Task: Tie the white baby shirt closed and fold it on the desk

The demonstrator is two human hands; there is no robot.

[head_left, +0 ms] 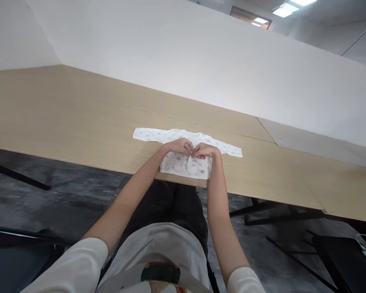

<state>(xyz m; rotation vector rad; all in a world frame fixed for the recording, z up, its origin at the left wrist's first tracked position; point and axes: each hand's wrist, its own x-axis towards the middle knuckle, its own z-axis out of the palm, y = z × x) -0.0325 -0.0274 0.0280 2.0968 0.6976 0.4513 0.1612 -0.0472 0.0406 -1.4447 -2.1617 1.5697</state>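
Wooden table point(79, 118) (white baby shirt point(183, 162) on it)

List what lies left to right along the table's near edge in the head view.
Bare table → shirt's left sleeve → left hand → right hand → shirt's right sleeve → bare table again.

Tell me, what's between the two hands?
Only the little printed shirt: the left hand and right hand pinch its front, fingertips nearly meeting, in the head view.
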